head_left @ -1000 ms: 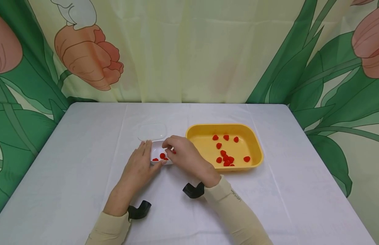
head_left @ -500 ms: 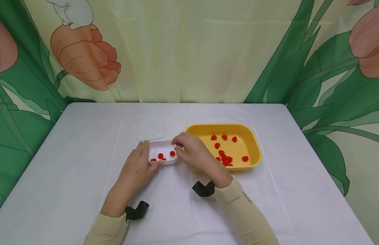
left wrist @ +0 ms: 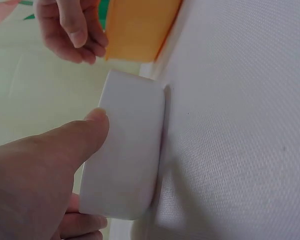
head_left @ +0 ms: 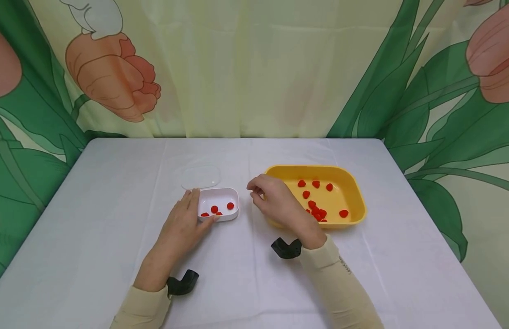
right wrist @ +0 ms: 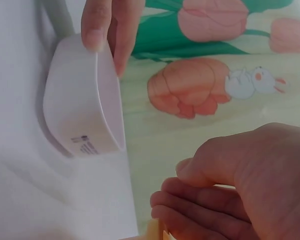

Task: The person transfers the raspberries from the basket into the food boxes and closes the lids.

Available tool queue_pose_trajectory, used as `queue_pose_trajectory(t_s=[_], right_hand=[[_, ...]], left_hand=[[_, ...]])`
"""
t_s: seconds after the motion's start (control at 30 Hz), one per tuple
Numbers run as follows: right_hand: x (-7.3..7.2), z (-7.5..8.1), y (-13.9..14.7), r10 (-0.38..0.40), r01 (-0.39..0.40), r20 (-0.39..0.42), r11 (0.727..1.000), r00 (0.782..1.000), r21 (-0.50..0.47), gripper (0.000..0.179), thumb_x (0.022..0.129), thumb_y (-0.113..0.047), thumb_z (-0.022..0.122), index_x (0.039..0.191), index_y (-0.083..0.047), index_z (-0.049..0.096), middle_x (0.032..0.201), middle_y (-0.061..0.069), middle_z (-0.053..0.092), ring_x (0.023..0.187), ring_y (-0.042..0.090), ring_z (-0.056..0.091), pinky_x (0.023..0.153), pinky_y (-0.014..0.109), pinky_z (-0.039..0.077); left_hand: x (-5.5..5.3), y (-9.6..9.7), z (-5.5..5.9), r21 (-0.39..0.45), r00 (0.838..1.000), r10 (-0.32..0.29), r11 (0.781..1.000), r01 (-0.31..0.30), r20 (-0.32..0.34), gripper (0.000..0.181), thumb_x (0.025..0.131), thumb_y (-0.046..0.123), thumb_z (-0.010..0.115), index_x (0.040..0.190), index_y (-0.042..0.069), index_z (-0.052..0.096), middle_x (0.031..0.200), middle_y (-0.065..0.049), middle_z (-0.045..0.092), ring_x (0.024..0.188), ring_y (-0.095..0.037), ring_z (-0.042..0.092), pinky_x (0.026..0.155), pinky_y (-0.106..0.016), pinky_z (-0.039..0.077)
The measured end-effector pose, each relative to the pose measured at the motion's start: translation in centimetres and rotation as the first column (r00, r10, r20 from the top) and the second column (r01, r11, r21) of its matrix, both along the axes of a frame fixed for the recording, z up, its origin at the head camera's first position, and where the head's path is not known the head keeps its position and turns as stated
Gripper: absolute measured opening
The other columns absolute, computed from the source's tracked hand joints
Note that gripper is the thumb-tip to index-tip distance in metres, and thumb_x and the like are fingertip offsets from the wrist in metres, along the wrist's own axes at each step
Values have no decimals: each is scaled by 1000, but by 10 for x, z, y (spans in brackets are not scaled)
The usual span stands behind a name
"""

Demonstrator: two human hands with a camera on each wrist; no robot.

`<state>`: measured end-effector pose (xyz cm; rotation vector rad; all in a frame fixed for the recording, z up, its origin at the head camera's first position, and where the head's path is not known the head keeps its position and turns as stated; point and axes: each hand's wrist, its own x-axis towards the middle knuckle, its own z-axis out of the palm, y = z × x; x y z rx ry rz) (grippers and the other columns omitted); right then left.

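Note:
A small white box (head_left: 218,198) with several small red berry-like pieces (head_left: 230,206) in it sits left of the table's middle. My left hand (head_left: 181,226) grips its left end, thumb on the near wall and fingers along the side; the left wrist view shows the thumb (left wrist: 96,125) at the rim. Over the left rim of a yellow tray (head_left: 357,201) is my right hand (head_left: 279,201), its fingers loosely curled with nothing seen between them. In the right wrist view its lower fingers are right at the tray's edge (right wrist: 155,229). More red pieces (head_left: 316,212) lie in the tray.
Behind the white box, a clear plastic lid (head_left: 200,176) lies flat on the white tablecloth (head_left: 114,219). A patterned curtain (head_left: 238,68) hangs beyond the table's far edge. Each wrist carries a black camera mount (head_left: 183,282).
My right hand has drawn back from over the white box to the right, uncovering a red piece there. The yellow tray has slid to the right; my left hand keeps its hold.

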<state>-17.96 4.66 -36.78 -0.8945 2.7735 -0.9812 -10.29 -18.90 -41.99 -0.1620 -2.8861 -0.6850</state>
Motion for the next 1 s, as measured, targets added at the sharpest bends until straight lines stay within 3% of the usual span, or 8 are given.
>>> queue_pose_trajectory(t_s=[0.17, 0.33, 0.57, 0.7, 1.0], right_hand=[[-4, 2, 6, -5, 6, 10, 1000, 1000, -15, 17, 93, -6, 65, 110, -7, 69, 105, 5, 69, 92, 16, 63, 86, 31, 59], [-7, 5, 14, -9, 13, 36, 991, 999, -136, 16, 95, -8, 64, 110, -7, 69, 107, 6, 71, 97, 17, 66, 91, 36, 58], [-15, 4, 39, -110, 120, 51, 954, 993, -276, 12, 96, -10, 63, 104, -7, 70, 103, 7, 72, 94, 16, 67, 90, 35, 58], [-20, 5, 53, -209, 221, 73, 946, 975, -236, 15, 97, -12, 62, 107, -5, 69, 104, 7, 71, 97, 19, 65, 91, 38, 58], [-22, 2, 81, -401, 413, 151, 909, 903, -55, 21, 98, -17, 59, 113, -6, 68, 110, 9, 70, 104, 26, 61, 95, 42, 55]], left_hand=[[0, -2, 5, -10, 999, 4, 1000, -3, 49, 85, 89, 35, 73, 147, -11, 31, 149, -32, 41, 141, -49, 37, 114, -57, 36], [-2, -3, 6, -4, 999, 4, 1000, -4, 48, 84, 89, 35, 72, 146, -10, 30, 148, -33, 42, 140, -49, 37, 114, -57, 36], [-3, -1, 8, -15, 998, 4, 1000, -3, 64, 83, 90, 31, 72, 147, -12, 30, 150, -32, 40, 143, -48, 34, 114, -57, 36], [-2, 0, 9, -2, 998, 2, 1000, -2, 56, 82, 89, 29, 73, 146, -11, 31, 148, -32, 42, 141, -48, 36, 113, -57, 37], [2, 0, 3, 6, 998, -3, 1000, 3, 60, 82, 89, 30, 74, 146, -11, 31, 147, -32, 43, 141, -49, 37, 112, -58, 38]])
